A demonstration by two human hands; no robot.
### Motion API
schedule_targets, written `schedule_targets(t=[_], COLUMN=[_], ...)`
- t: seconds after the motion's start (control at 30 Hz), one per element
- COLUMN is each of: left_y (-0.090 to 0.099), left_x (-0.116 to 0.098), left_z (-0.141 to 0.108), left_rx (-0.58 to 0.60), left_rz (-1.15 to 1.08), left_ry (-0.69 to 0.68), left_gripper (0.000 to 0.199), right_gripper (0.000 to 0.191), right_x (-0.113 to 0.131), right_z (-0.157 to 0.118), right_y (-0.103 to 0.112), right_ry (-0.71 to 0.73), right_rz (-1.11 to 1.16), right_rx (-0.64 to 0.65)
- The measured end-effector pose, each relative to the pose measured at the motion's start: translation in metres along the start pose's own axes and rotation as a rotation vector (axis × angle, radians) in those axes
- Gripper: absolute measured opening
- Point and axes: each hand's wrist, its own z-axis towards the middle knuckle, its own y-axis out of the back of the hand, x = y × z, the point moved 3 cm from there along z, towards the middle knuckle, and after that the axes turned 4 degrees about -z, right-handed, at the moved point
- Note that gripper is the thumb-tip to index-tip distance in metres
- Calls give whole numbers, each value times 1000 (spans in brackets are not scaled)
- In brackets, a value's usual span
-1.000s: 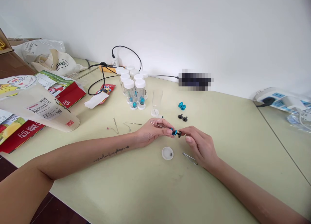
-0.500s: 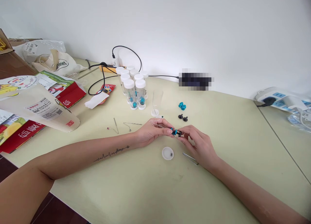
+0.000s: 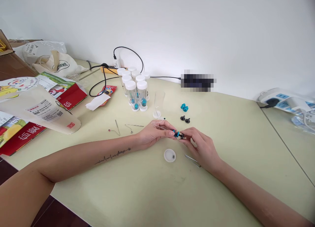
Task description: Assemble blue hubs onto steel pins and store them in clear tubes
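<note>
My left hand [image 3: 157, 134] pinches a small blue metal part [image 3: 176, 134], and a bent thin wire [image 3: 157, 125] sticks out from the same hand. My right hand [image 3: 200, 146] grips a small black part [image 3: 181, 135] at the right end of the blue one; fingertips partly cover both. Just behind the hands lie two blue knobs [image 3: 184, 107] and two black discs with stems [image 3: 185, 119]. A white cap [image 3: 169, 155] with a tiny dark piece in it sits in front. Tweezers [image 3: 193, 160] lie beside my right hand.
Several capped clear tubes [image 3: 142, 95] stand behind the hands, near an uncapped tube [image 3: 159, 104]. Two bent wires [image 3: 118, 128] lie left. A large plastic cup [image 3: 51, 109], boxes and bags fill the left side. A power strip [image 3: 283, 100] is at right.
</note>
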Motion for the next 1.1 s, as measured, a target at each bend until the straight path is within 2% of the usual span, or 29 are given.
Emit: schedule_targets(t=[0.13,0.3,0.43,0.6,0.7,0.83,1.0,1.1], left_y=[-1,-1,-2,-1,-1,-3,-3,-3], left_x=[0,-1,-1,-1,-1,-2,-2,-2], left_z=[0,-1,-1,0,0,-1,0,0], left_rx=[11,-5,20,6,10,27,8,25], left_rz=[11,10,19,13,19,28,11,21], left_ry=[10,4,16,-2,1,8,2,13], left_gripper=[22,24,22,21,21,21,22,22], right_gripper=[15,8,17,7,7,19,9,13], right_x=[1,0,-1,-2,-1,-1,-1,0], right_z=[0,0,-1,-1,-1,0,0,0], right_y=[0,0,-1,-1,-1,-1,-1,-1], right_ry=[2,-16,-4,-10,-9,-2,-22,2], right_rz=[-28,13,-12,9,15,-17,14,3], right_rx=[46,26,61,-1,16,72,47,66])
